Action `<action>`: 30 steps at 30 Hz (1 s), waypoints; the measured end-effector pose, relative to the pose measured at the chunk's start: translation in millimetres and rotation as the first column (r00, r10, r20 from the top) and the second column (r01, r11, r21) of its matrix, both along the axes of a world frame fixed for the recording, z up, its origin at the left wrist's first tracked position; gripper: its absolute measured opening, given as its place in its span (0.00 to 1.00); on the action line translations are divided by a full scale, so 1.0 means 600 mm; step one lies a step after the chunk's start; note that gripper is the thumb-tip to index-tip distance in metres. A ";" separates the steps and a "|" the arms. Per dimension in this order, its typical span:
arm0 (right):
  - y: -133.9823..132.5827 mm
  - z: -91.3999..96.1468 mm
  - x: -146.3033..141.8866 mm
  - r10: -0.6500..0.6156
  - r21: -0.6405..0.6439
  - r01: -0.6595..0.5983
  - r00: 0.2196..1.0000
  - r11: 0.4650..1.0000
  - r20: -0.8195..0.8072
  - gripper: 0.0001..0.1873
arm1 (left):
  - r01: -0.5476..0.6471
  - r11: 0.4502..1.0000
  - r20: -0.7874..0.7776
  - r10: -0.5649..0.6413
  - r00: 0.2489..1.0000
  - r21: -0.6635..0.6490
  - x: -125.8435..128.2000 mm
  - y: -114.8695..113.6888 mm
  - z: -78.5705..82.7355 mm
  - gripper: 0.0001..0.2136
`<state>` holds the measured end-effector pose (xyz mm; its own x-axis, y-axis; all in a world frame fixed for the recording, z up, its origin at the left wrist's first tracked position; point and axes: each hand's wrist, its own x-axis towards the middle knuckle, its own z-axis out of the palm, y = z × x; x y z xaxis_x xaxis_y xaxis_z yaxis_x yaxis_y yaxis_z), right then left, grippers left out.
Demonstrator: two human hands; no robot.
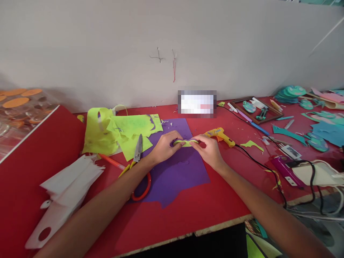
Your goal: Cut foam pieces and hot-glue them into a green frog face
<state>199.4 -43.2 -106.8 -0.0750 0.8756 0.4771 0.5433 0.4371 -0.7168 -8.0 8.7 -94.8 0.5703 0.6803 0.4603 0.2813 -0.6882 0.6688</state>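
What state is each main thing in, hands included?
Left hand: pinching one end of the purple-and-lime piece
Right hand: pinching its other end
Purple-and-lime piece: held up between both hands
Scissors: lying down, handles partly hidden
Purple sheet: flat, unevenly cut
Lime sheets: cut, overlapping
Glue gun: lying on its side
Screen: lit, contents pixelated

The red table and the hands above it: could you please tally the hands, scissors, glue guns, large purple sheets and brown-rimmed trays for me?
Hands: 2 (left hand, right hand)
Scissors: 1
Yellow glue gun: 1
Large purple sheet: 1
Brown-rimmed tray: 1
Total: 6
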 end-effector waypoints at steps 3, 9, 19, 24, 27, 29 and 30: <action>0.000 0.003 0.001 -0.008 0.030 0.008 1.000 1.000 0.001 0.10 | 0.003 1.000 0.008 -0.003 1.000 0.009 -0.001 0.001 -0.001 0.03; 0.003 0.003 0.004 -0.032 0.050 0.033 0.999 0.998 -0.014 0.11 | -0.076 0.997 0.055 0.074 0.996 0.028 -0.002 0.005 -0.006 0.05; 0.005 0.001 0.007 -0.050 -0.001 0.051 0.995 0.999 -0.087 0.11 | -0.102 0.995 0.014 0.102 0.995 -0.007 -0.004 0.012 -0.011 0.07; 0.008 -0.003 0.011 -0.014 -0.097 0.004 0.994 0.995 -0.105 0.14 | -0.122 0.992 0.023 0.123 0.992 -0.039 -0.004 0.015 -0.014 0.08; 0.009 -0.003 0.012 -0.028 -0.101 0.019 0.996 0.995 -0.081 0.15 | -0.099 0.991 0.031 0.102 0.994 -0.090 -0.003 0.014 -0.013 0.08; 0.009 -0.003 0.012 -0.038 -0.101 0.030 0.996 0.994 -0.082 0.15 | -0.085 0.990 0.015 0.087 0.996 -0.117 -0.004 0.013 -0.013 0.12; 0.009 -0.002 0.012 -0.037 -0.109 0.027 0.996 0.994 -0.086 0.15 | -0.088 0.989 0.002 0.089 0.996 -0.122 -0.004 0.013 -0.013 0.15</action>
